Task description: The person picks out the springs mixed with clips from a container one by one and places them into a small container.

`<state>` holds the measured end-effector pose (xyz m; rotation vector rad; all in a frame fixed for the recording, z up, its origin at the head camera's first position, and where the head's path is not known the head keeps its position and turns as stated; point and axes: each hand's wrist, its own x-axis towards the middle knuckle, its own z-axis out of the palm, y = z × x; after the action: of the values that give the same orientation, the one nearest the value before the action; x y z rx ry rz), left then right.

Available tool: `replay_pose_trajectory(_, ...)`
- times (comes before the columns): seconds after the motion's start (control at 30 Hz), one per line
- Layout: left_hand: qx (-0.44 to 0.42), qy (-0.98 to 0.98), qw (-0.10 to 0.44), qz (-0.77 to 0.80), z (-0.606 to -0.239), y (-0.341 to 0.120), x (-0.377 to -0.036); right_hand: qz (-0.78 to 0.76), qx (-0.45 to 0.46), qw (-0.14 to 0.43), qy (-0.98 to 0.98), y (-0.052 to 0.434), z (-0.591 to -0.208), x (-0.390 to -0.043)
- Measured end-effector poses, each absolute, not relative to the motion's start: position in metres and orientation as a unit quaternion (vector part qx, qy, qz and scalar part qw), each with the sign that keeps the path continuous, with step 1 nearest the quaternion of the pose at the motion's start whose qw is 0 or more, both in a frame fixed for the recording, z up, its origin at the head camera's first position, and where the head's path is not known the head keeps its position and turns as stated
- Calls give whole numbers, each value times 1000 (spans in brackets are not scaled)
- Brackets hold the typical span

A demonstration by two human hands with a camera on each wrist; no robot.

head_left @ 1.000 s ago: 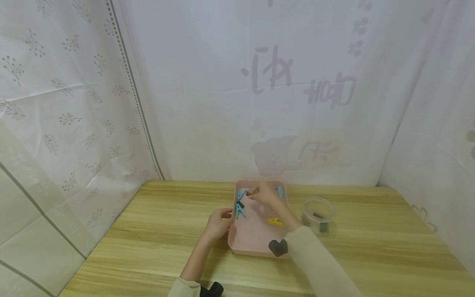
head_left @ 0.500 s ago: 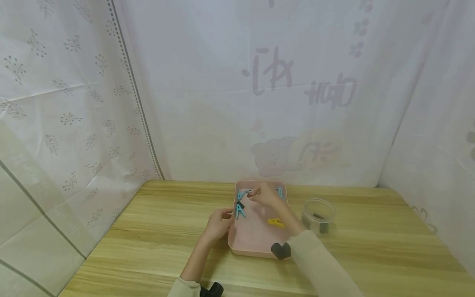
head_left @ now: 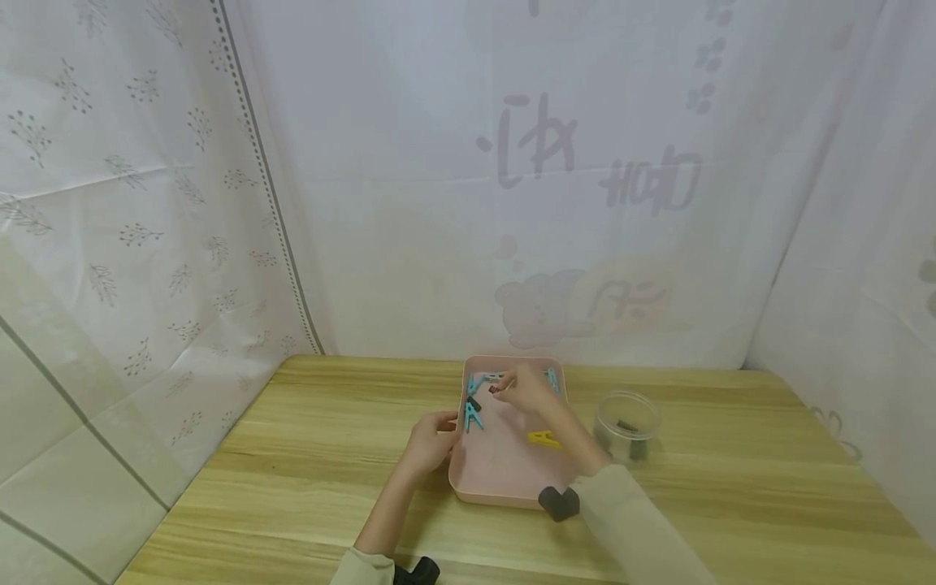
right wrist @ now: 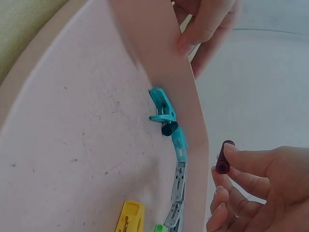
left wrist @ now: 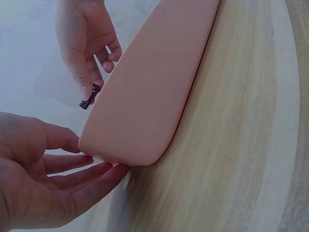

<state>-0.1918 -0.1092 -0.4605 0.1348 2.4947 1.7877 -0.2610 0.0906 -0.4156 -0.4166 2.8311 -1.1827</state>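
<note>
My right hand [head_left: 528,390] is over the far part of a pink tray [head_left: 497,471]. Between thumb and fingertips it pinches a small dark red ribbed tube [right wrist: 225,157], which is clear of the tray floor. My left hand [head_left: 431,443] grips the tray's left wall, with fingers along its outer side and underside in the left wrist view. Along the tray's left side lie teal clothespins [head_left: 474,416] with a dark piece [right wrist: 170,128] between them. Grey clothespins [right wrist: 178,181] follow the far side. A yellow clothespin [head_left: 543,439] lies on the tray's right part.
To the tray's right stands a clear round tub [head_left: 629,436] with several dark pieces inside. Another teal clothespin [head_left: 552,379] is in the far right corner of the tray. A green piece [right wrist: 160,227] shows partly. Patterned curtains [head_left: 409,203] hang behind the wooden table [head_left: 329,439].
My right hand has shifted slightly toward me and right, and the ribbed tube in its fingertips shows more. My left hand has stayed on the tray.
</note>
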Motion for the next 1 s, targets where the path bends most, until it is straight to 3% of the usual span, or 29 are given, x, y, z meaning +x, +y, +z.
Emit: replay_pose_trajectory(1.0,37,812,40,582,-462,-110,-193,-404,-118,15,907,94,-407,-239)
